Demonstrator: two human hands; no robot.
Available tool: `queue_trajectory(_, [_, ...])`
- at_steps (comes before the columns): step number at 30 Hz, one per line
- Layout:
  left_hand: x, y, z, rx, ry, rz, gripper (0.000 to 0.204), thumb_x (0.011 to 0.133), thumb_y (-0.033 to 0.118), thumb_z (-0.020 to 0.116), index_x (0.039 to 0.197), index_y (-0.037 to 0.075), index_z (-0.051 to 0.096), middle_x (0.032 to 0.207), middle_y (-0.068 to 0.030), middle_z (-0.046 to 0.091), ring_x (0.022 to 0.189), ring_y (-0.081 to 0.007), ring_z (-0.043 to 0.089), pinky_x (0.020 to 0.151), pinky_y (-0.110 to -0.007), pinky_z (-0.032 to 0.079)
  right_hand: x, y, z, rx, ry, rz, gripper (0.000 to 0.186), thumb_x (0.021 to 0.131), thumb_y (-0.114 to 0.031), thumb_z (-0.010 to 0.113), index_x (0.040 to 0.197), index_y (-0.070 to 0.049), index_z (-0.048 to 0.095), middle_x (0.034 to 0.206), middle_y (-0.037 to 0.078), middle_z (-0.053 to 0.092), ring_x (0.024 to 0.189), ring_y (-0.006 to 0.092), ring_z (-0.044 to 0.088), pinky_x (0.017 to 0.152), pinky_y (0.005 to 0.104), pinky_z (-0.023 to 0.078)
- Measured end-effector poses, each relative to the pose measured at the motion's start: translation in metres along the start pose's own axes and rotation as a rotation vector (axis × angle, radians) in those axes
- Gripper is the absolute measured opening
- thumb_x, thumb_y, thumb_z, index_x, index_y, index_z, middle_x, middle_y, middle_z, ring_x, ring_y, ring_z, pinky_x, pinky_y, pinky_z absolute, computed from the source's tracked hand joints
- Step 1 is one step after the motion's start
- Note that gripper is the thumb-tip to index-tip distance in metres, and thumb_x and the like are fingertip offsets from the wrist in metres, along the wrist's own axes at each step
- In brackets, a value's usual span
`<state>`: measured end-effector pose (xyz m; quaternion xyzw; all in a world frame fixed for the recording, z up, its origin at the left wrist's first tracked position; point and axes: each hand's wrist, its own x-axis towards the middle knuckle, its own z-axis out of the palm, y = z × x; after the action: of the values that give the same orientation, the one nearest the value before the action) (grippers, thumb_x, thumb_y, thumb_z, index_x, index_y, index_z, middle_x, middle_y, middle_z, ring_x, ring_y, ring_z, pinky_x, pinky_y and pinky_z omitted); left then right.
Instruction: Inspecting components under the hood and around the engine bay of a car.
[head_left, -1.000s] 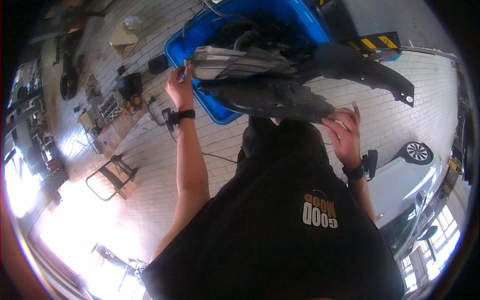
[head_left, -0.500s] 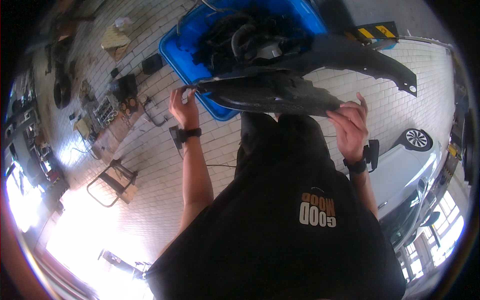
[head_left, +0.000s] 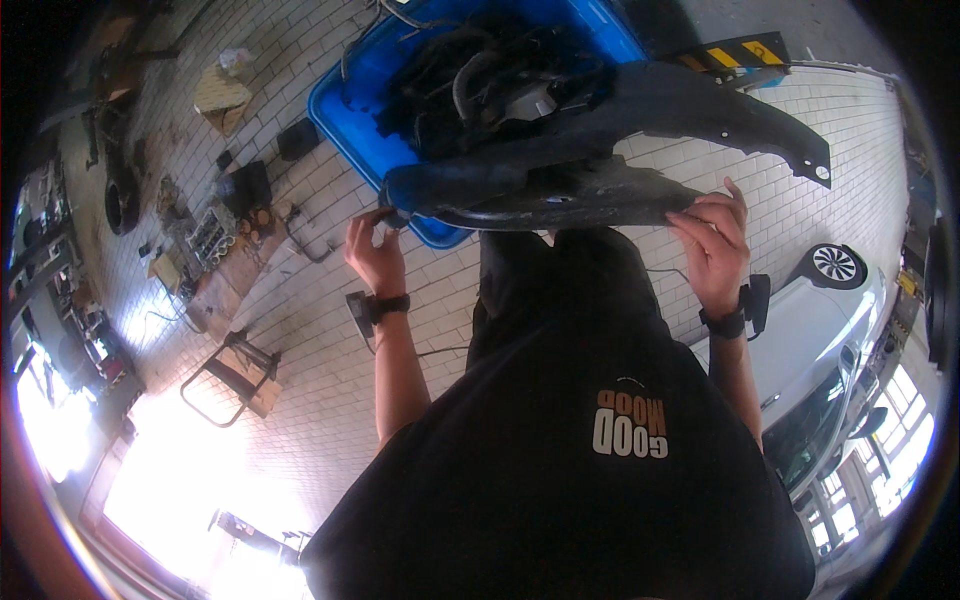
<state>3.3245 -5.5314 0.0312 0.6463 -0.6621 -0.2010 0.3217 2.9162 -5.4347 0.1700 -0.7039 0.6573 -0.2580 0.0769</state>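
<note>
A long, curved black plastic wheel arch liner (head_left: 560, 195) spans the space in front of me, with small holes near its far right tip. My left hand (head_left: 375, 255) pinches its near left corner between thumb and fingers. At the near right edge my right hand (head_left: 715, 245) grips the liner, thumb below and fingers on top. Beyond and partly beneath it stands a blue plastic bin (head_left: 345, 130), holding a tangle of dark hoses and black parts (head_left: 470, 85). The liner hides the bin's near right side.
On the left, metal engine parts (head_left: 210, 235) lie on the tiled floor beside a cardboard piece (head_left: 222, 98). A small frame stool (head_left: 232, 375) stands nearer. To the right are a silver car (head_left: 800, 370) and a wheel (head_left: 835, 265); a yellow-black striped bar (head_left: 735, 55) lies behind.
The liner has tilted, so more of its broad face shows and its left end sits lower. My left hand has moved slightly nearer, and my right hand slightly right.
</note>
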Motion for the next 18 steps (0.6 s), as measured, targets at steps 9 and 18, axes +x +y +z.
queue_trajectory(9, [0.014,0.011,0.008,0.047,0.010,0.049,0.015,0.078,0.007,0.068,0.091,0.001,0.069,0.090,-0.0125,0.066,0.085,-0.0308,0.064,0.079,-0.038,0.049,0.018,0.017,-0.005,0.047,-0.007,-0.036,0.023,0.078,-0.011,0.075,0.101,-0.013,0.074,0.096,0.002,0.066,0.102,0.0221,0.058,0.106,0.0489,0.036])
queue_trajectory(18, [0.038,0.056,0.010,0.007,0.004,-0.056,0.041,0.096,0.031,0.056,0.125,0.003,0.060,0.120,-0.0193,0.063,0.110,-0.0370,0.058,0.094,-0.043,0.044,-0.018,0.109,-0.081,-0.105,0.320,0.199,0.033,0.089,-0.012,0.066,0.121,-0.008,0.065,0.122,0.008,0.065,0.115,0.0272,0.057,0.099,0.0393,0.043])
